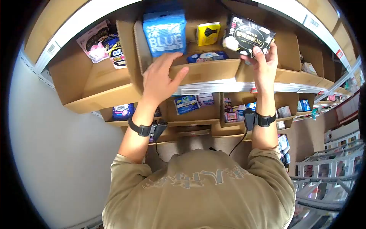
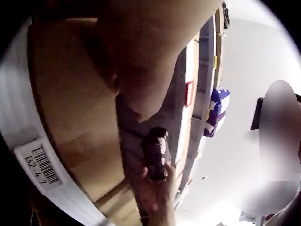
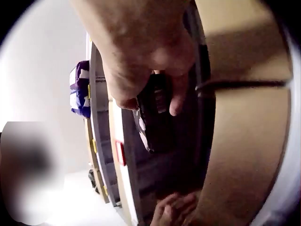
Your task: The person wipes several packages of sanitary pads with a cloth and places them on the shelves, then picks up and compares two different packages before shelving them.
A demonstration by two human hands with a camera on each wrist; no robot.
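Observation:
In the head view my right hand point(image 1: 265, 65) grips a black pack point(image 1: 248, 36) with white flowers and "240" printed on it, thumb on its front. The pack is held tilted above the front wall of a cardboard bin. The right wrist view shows its dark edge point(image 3: 146, 127) between thumb and fingers. My left hand point(image 1: 159, 78), fingers apart and holding nothing, hovers at the front edge of the bin to the left. Just beyond its fingertips stands a blue pack point(image 1: 164, 34) marked "BLUE". A yellow pack point(image 1: 208, 34) and a dark blue pack point(image 1: 207, 57) sit in that bin.
Cardboard bins line the shelf; the left one point(image 1: 101, 76) holds pink and dark packs. A lower shelf carries more packs point(image 1: 187, 104). A white shelf beam point(image 1: 213, 87) runs below the upper bins, and a white wall point(image 1: 49, 152) stands left.

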